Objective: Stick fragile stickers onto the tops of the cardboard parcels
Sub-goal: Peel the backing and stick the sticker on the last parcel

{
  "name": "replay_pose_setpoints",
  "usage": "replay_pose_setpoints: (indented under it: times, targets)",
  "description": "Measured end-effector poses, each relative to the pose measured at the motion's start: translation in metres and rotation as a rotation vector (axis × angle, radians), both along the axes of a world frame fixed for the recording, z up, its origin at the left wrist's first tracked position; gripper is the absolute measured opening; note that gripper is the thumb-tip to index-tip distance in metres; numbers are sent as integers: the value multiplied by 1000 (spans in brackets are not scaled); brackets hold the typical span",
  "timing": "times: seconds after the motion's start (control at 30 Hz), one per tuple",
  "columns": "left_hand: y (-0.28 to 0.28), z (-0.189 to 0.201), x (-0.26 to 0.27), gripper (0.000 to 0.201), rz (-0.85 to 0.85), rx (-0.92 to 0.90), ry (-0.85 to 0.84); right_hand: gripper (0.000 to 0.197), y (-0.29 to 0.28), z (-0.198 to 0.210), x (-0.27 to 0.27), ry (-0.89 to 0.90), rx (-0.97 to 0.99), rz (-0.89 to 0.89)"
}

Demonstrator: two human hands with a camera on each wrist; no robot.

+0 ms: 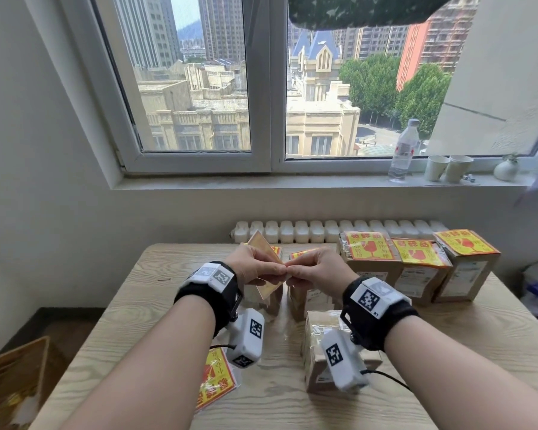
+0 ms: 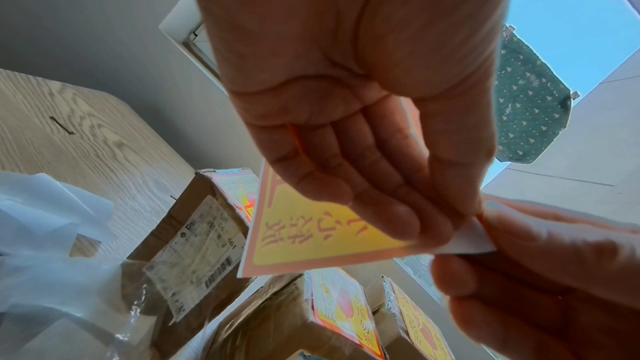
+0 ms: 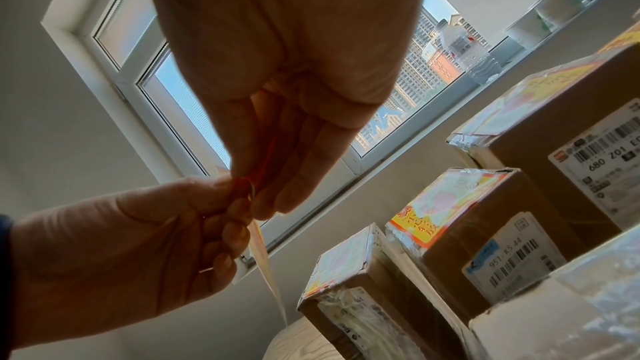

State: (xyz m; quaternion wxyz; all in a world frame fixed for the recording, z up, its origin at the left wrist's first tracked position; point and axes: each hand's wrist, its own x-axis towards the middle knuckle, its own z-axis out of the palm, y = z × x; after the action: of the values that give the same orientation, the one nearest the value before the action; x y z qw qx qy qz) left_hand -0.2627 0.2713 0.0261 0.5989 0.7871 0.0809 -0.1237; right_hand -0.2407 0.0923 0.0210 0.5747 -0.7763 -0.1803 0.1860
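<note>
Yellow-and-red fragile sticker (image 2: 311, 232) is pinched by both hands, left hand (image 1: 255, 266) steadying it, right hand (image 1: 316, 268) nipping its corner, likely to peel the backing, above the untaped brown cardboard parcel (image 1: 317, 342) on the wooden desk (image 1: 143, 305).

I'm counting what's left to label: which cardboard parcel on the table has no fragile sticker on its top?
The parcel nearest the person, under the right hand's wrist. Its top is bare brown cardboard and tape; the parcels behind it carry yellow-and-red stickers.

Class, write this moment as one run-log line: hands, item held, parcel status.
hands: left hand and right hand both pinch one fragile sticker corner | stage: peeling backing | nearest parcel: top bare | back-row parcels: stickered
</note>
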Motion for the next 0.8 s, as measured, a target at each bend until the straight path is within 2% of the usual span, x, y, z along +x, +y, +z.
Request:
replay_pose_setpoints:
  times: [0.13,0.27,0.4,0.53,0.6,0.8]
  targets:
    - [-4,12,1,3,15,23,13,11,0,6,3,-52,-15,9]
    - [-7,21,0,11,47,39,21,12,2,12,3,-125,-61,5]
    - [-12,25,1,9,78,69,35,11,2,14,2,-221,-129,-26]
    - [-16,25,2,10,98,102,35,28,1,12,4,-284,-196,-42]
    - [-16,25,1,8,97,116,31,30,1,12,4,-296,-218,-51]
    - [-18,27,1,7,123,158,-12,10,2,14,2,-310,-220,-74]
